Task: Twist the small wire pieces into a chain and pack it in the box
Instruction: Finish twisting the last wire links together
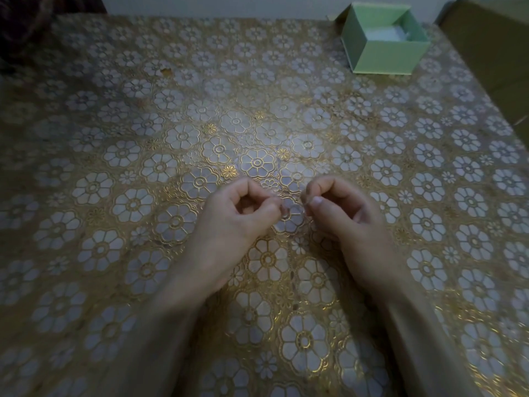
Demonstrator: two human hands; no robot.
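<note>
— Where is the wire?

— Between the two hands, as far as can be judged. The left hand (234, 213) and the right hand (340, 213) both hover low over the flowered tablecloth (143, 138), each with thumb and forefinger pressed together in a pinch, the tips facing one another across a small gap. A faint, thin glint shows in that gap; it is most likely the wire piece (289, 209), but it is too fine and blurred to say how many pieces there are or whether any chain is formed.

— Which way does it lie?

— Roughly across, left to right, one end toward each pinch. Neither hand is clearly nearer.

— And the box?

— The green box (386, 57) stands open at the far right of the table, well apart from the hands, ahead and rightward. The right hand is the nearer one for packing.
</note>
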